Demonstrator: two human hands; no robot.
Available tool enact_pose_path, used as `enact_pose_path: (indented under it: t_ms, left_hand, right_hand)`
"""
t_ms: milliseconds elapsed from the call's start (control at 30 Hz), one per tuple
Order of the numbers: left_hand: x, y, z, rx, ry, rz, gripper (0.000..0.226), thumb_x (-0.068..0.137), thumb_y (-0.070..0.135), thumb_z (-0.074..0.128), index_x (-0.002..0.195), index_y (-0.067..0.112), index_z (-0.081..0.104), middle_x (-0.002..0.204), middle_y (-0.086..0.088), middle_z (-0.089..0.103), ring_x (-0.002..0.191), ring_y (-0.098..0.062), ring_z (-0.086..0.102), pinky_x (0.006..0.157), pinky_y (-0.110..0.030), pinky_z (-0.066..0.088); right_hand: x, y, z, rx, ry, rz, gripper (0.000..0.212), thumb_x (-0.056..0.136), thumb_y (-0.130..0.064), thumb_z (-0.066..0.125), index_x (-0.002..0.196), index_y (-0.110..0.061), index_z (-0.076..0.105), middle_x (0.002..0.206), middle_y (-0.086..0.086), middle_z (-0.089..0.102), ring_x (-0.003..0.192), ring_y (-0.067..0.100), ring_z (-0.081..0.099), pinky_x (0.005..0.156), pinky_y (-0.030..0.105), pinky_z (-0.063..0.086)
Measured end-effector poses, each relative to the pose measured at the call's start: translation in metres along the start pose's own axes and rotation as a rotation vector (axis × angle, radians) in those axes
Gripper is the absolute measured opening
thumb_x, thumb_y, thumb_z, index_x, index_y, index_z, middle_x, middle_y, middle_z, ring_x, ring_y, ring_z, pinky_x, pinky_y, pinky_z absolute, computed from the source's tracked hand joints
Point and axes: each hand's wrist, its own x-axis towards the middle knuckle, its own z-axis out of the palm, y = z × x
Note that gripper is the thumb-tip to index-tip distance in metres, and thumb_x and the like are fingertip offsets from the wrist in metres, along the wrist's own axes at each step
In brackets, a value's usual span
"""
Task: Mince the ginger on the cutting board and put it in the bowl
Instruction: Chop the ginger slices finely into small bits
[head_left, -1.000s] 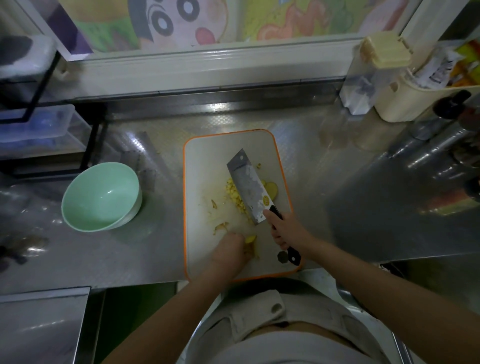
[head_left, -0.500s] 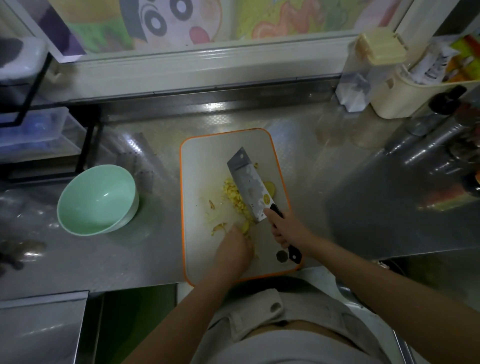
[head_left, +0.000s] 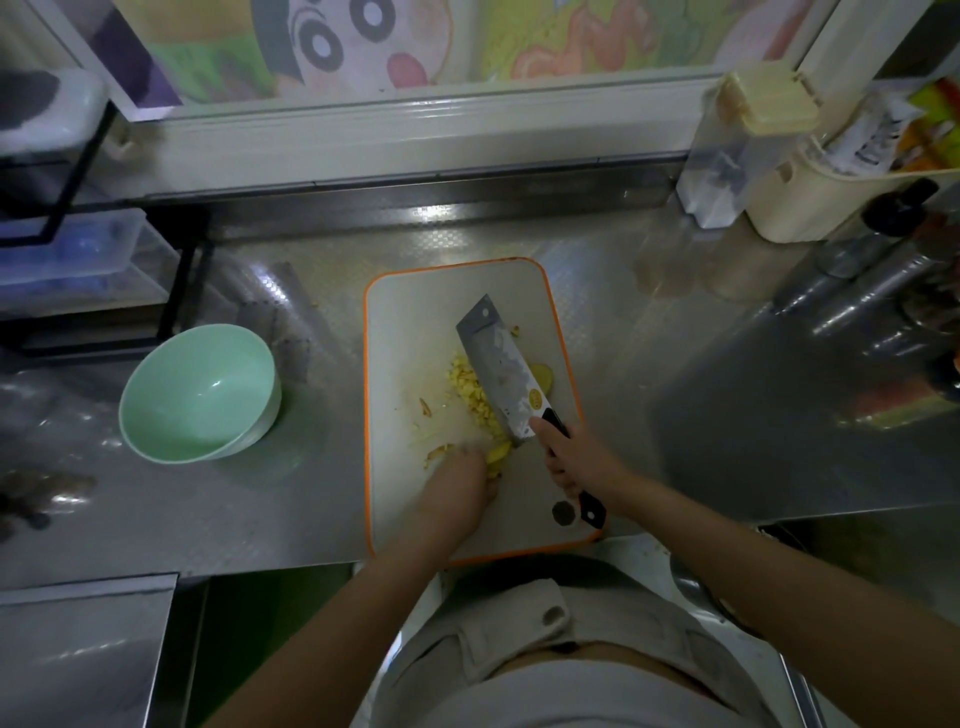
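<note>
The right hand (head_left: 574, 457) grips the cleaver (head_left: 501, 374) beside minced ginger (head_left: 470, 389) at the cutting board's (head_left: 405, 332) middle — the left hand (head_left: 460, 486), fingers curled, holds a ginger piece (head_left: 497, 453) nearer its front edge.

Both bare forearms reach forward from the lower edge and draw close together. The left hand (head_left: 460, 486) lies knuckles up, its fingers curled down and pressing a ginger piece (head_left: 500, 451) under their tips. The right hand (head_left: 576, 457), just beside it, is wrapped round a knife handle (head_left: 592, 508), with its forefinger stretched forward towards the blade. The right wrist is straight, in line with its forearm.
</note>
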Motion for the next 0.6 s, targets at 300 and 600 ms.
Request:
enact_pose_path:
  t_ms: [300,600]
  left_hand:
    - [0.010,-0.050,-0.019,0.097,0.139,-0.010,0.047,0.094,0.012,0.044,0.137,0.005,0.028,0.134,-0.014,0.039,0.121,-0.029,0.042,0.092,-0.033,0.036]
    - [0.015,-0.053,-0.015,0.085,0.057,0.013,0.036,0.092,0.015,0.048,0.126,0.005,0.040,0.130,-0.015,0.039,0.114,-0.030,0.046,0.089,-0.036,0.040]
  right_hand:
    - [-0.001,0.000,0.004,-0.027,0.008,0.020,0.041,0.096,-0.038,0.047,0.061,-0.018,0.038,0.048,-0.003,0.035,0.034,0.007,0.029,0.036,0.017,0.025]
    - [-0.005,-0.002,0.008,0.003,-0.001,-0.002,0.037,0.097,-0.034,0.048,0.062,-0.022,0.043,0.045,-0.006,0.034,0.034,0.006,0.028,0.037,0.017,0.024]
